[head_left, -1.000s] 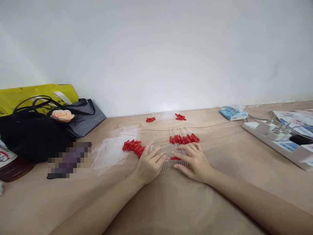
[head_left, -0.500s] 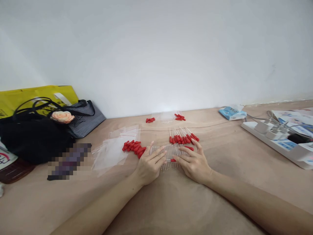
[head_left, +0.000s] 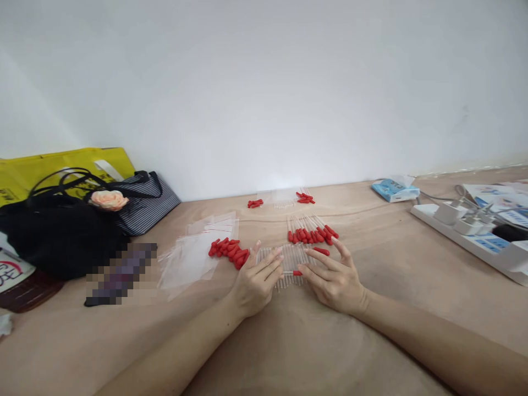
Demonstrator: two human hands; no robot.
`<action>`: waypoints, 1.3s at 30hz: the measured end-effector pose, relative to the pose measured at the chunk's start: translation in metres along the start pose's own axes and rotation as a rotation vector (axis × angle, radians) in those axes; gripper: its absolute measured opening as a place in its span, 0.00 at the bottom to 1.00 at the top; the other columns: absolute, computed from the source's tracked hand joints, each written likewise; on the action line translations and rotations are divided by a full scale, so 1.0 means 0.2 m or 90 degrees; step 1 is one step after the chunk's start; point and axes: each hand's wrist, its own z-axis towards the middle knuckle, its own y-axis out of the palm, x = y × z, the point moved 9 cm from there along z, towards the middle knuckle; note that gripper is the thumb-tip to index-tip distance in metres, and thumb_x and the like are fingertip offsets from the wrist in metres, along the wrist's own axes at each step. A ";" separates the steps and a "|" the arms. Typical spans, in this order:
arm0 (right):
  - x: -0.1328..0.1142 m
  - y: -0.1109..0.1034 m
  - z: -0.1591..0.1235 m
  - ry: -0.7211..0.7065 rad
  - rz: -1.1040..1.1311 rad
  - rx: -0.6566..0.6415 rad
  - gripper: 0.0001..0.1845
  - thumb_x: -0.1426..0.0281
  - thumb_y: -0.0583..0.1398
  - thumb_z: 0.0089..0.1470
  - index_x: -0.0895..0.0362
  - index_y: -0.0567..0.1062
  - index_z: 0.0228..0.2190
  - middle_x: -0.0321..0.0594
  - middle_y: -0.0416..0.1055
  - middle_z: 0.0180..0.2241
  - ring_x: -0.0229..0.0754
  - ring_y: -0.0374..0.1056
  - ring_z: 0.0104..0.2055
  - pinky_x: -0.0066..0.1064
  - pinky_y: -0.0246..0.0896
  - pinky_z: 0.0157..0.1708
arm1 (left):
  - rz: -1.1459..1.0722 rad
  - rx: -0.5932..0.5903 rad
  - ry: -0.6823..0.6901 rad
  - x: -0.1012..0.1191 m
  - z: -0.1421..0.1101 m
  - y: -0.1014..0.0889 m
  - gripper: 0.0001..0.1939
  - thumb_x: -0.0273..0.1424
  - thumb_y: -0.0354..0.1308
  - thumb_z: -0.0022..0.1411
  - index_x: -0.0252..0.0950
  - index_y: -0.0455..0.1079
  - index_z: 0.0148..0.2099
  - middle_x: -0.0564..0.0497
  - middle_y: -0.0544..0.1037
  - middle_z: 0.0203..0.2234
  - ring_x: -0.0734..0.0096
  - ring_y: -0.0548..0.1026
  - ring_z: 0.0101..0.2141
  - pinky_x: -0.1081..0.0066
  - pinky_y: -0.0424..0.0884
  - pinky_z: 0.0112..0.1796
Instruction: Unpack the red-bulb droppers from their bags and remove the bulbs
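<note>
Over a row of clear glass dropper tubes (head_left: 292, 254) on the table, my two hands meet at one glass dropper tube (head_left: 289, 273) lying crosswise. My left hand (head_left: 256, 281) has its fingers on the tube's left part, thumb raised. With its fingertips, my right hand (head_left: 336, 281) grips the red rubber bulb (head_left: 297, 273) at the other end. Another red bulb (head_left: 322, 251) lies by the right fingers. A heap of loose red bulbs (head_left: 231, 252) sits beside my left hand. Beyond the row lie several droppers with red bulbs fitted (head_left: 315, 233).
Clear zip bags (head_left: 192, 258) lie spread on the left. At the wall are more tubes (head_left: 284, 203) between two small bulb piles. Bags (head_left: 58, 231) and a jar (head_left: 25, 283) stand far left; a tissue pack (head_left: 395, 190) and a power strip (head_left: 466, 236) are right.
The view has shifted slightly. Both hands stay at the same dropper tube and bulb, with only slight finger movement.
</note>
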 end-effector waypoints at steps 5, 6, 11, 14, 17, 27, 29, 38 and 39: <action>0.02 0.00 0.00 0.017 0.024 -0.009 0.13 0.78 0.53 0.49 0.52 0.73 0.33 0.31 0.75 0.28 0.41 0.67 0.43 0.51 0.32 0.57 | 0.002 -0.010 0.001 0.00 0.00 0.00 0.10 0.21 0.46 0.60 0.31 0.69 0.35 0.47 0.76 0.39 0.67 0.69 0.48 0.53 0.42 0.58; 0.02 -0.01 0.00 0.016 0.029 -0.008 0.13 0.78 0.54 0.49 0.52 0.73 0.33 0.30 0.75 0.28 0.41 0.67 0.43 0.51 0.32 0.57 | 0.000 -0.009 0.003 0.01 0.00 0.00 0.10 0.21 0.46 0.60 0.31 0.69 0.35 0.46 0.76 0.39 0.67 0.69 0.48 0.53 0.42 0.58; 0.03 -0.03 0.01 0.027 0.042 -0.007 0.12 0.78 0.53 0.50 0.51 0.73 0.32 0.29 0.75 0.27 0.39 0.68 0.42 0.50 0.31 0.57 | -0.010 0.014 0.012 0.02 0.00 0.00 0.09 0.22 0.48 0.60 0.31 0.69 0.33 0.47 0.77 0.38 0.68 0.69 0.48 0.54 0.44 0.58; 0.04 -0.04 0.01 0.041 0.059 -0.012 0.12 0.77 0.54 0.49 0.51 0.73 0.32 0.28 0.75 0.26 0.40 0.68 0.41 0.50 0.31 0.57 | 0.000 0.016 0.009 0.02 0.00 -0.01 0.09 0.22 0.48 0.59 0.32 0.69 0.33 0.48 0.77 0.38 0.69 0.69 0.47 0.55 0.45 0.58; 0.05 -0.04 0.00 0.054 0.067 -0.019 0.11 0.76 0.55 0.47 0.51 0.72 0.32 0.29 0.75 0.25 0.41 0.68 0.41 0.51 0.31 0.56 | 0.002 0.013 0.010 0.03 0.01 -0.02 0.08 0.22 0.48 0.59 0.31 0.69 0.32 0.47 0.77 0.37 0.69 0.69 0.47 0.56 0.45 0.58; 0.07 -0.06 0.00 0.058 0.056 -0.030 0.11 0.75 0.53 0.49 0.50 0.73 0.32 0.30 0.74 0.25 0.41 0.68 0.41 0.50 0.31 0.55 | -0.014 0.000 -0.004 0.01 0.00 -0.02 0.10 0.21 0.46 0.59 0.32 0.69 0.34 0.47 0.77 0.38 0.68 0.69 0.47 0.56 0.45 0.57; 0.14 -0.07 -0.01 0.088 0.038 -0.027 0.11 0.75 0.53 0.49 0.51 0.73 0.31 0.31 0.74 0.26 0.42 0.67 0.41 0.50 0.31 0.55 | -0.010 -0.001 -0.039 -0.04 -0.01 -0.04 0.11 0.21 0.46 0.59 0.33 0.69 0.33 0.48 0.77 0.37 0.68 0.70 0.46 0.54 0.47 0.56; 0.42 0.03 -0.07 0.272 -0.078 -0.101 0.11 0.66 0.52 0.54 0.51 0.74 0.33 0.37 0.71 0.27 0.39 0.64 0.31 0.36 0.47 0.38 | -0.111 -0.099 -0.411 -0.41 -0.01 -0.02 0.13 0.31 0.47 0.58 0.35 0.71 0.28 0.51 0.72 0.23 0.72 0.70 0.26 0.72 0.67 0.28; 0.44 0.04 -0.08 0.298 -0.082 -0.106 0.12 0.64 0.52 0.54 0.52 0.74 0.32 0.37 0.71 0.26 0.40 0.64 0.30 0.36 0.47 0.36 | -0.135 -0.133 -0.446 -0.44 -0.02 0.00 0.13 0.32 0.47 0.58 0.35 0.71 0.28 0.52 0.72 0.22 0.73 0.70 0.24 0.73 0.65 0.25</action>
